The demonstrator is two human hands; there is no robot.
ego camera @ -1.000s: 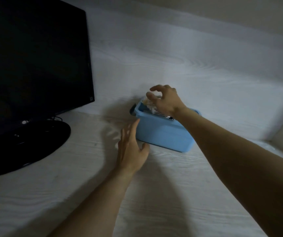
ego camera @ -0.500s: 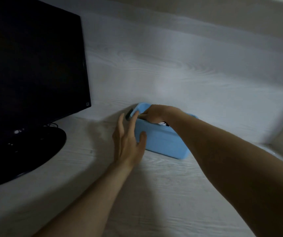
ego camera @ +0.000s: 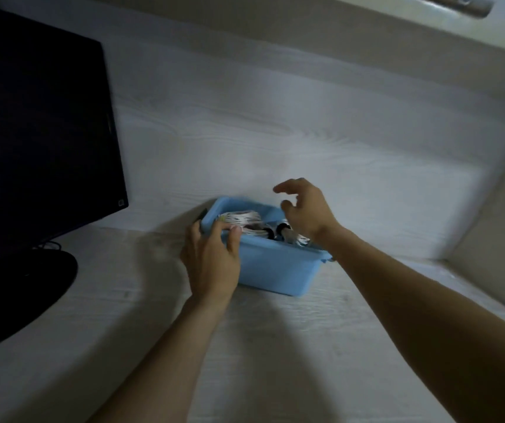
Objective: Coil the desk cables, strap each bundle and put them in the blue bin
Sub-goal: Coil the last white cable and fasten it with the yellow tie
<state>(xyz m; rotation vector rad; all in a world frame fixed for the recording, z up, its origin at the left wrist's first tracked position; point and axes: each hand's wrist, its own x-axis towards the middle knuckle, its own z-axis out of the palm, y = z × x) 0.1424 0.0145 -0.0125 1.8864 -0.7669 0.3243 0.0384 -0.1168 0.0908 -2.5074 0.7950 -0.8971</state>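
Against the back panel of the pale wood-grain desk (ego camera: 275,346) sits the blue bin (ego camera: 275,270), its far side touching or nearly touching the upright panel; inside it lie coiled white cable bundles (ego camera: 242,219), each cinched by what look like dark straps (ego camera: 281,229), and they fill the bin nearly to the rim; how many bundles there are I cannot tell, since the picture is dim and blurred. Gripping the bin's near-left corner is the left hand (ego camera: 211,257), its thumb hooked over the rim and its fingers wrapped round the outside wall; above the right half of the bin hovers the right hand (ego camera: 304,209), fingers loosely curled and spread, pinching nothing. By the look of it the packing is nearly done or done; no loose cable shows on the desk itself.

What could go wrong: the bundles ride high, so a tug on one corner could tip the bin and spill a coil over the rim; the springy cable may also push back up and slip its strap if it is only pressed down, not seated; the right hand, coming away, could snag a loop and drag a bundle out.

Well apart on the left stands a dark monitor (ego camera: 37,132) on a round black base (ego camera: 16,288), with thin wires (ego camera: 48,246) behind it.
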